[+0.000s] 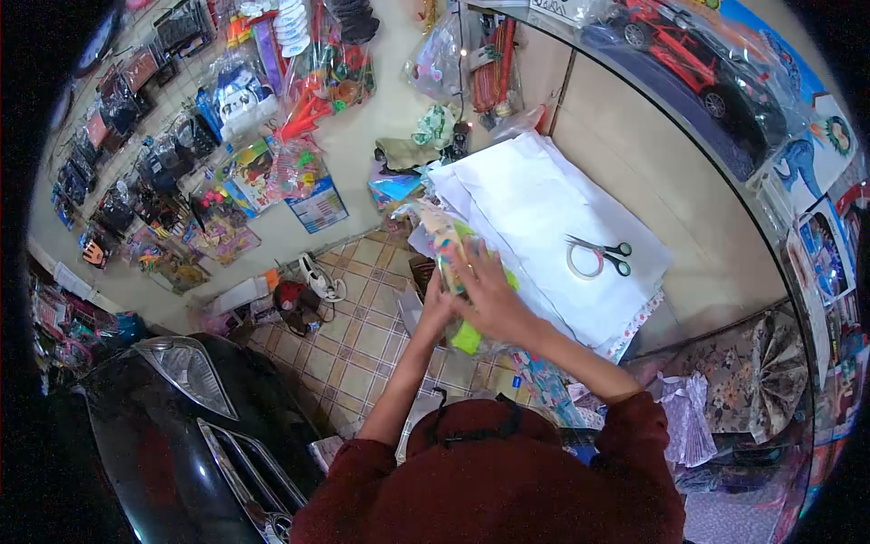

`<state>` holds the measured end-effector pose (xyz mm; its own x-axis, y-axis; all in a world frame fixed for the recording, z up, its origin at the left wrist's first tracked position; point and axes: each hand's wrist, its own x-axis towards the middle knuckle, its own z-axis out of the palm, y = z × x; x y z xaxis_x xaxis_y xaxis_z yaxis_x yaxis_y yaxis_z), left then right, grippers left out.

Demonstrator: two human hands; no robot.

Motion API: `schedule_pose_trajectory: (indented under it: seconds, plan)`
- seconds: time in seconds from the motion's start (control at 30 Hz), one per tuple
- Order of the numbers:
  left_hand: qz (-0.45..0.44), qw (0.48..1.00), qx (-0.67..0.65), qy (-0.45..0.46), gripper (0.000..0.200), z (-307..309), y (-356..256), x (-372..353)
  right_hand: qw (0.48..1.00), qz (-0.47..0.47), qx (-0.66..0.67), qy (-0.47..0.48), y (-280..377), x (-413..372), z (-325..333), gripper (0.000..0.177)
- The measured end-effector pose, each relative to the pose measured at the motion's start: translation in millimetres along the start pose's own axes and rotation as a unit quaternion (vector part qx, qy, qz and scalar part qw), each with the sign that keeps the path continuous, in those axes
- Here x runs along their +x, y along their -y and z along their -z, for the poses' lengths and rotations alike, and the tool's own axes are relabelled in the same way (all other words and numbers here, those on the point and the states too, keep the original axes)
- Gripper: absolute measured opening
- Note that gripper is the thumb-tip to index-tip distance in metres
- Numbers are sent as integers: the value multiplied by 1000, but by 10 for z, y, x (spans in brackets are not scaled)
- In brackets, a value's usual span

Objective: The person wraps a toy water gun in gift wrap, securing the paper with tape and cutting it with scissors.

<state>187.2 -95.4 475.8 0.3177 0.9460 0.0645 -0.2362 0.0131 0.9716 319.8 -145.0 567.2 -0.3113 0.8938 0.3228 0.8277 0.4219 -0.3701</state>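
Observation:
A clear plastic-wrapped package, with a multicoloured pattern and bright yellow-green parts, is held up between both hands beside the paper. My left hand grips its near left side, with the fingers partly hidden behind it. Across its top and right side lies my right hand, fingers bent and somewhat apart as they hold it. What is inside the wrapping I cannot make out. Large white paper sheets lie to the right. On them rest open scissors with dark green handles and a white tape roll.
A glass-edged counter curves round the right, with a boxed red toy car on top. A black car front stands lower left. White shoes sit on the tiled floor. Packaged goods hang on the wall.

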Motion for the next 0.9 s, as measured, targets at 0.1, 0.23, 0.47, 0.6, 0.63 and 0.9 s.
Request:
schedule_pose_trajectory:
  seconds: [0.1,0.23,0.47,0.6,0.63,0.9]
  plan:
    - [135,966,-222,-6,62,-16,-92,-44,999,44,-31,8,-67,-81,-89,78]
    - [98,952,-291,16,78,-121,-281,-130,997,51,-14,49,-207,-232,-96,85]
    - [137,983,-110,-49,57,-278,-113,-212,993,43,106,22,-426,-416,-48,87]
    - [123,992,-16,33,59,-203,-66,-232,961,-50,262,-79,-469,-287,249,60]
    - [108,993,24,40,60,-264,-197,-292,948,-80,294,-97,-608,-265,246,54]
    - [183,977,-44,98,61,-348,-416,-288,800,-247,532,-125,-1511,-130,497,29]
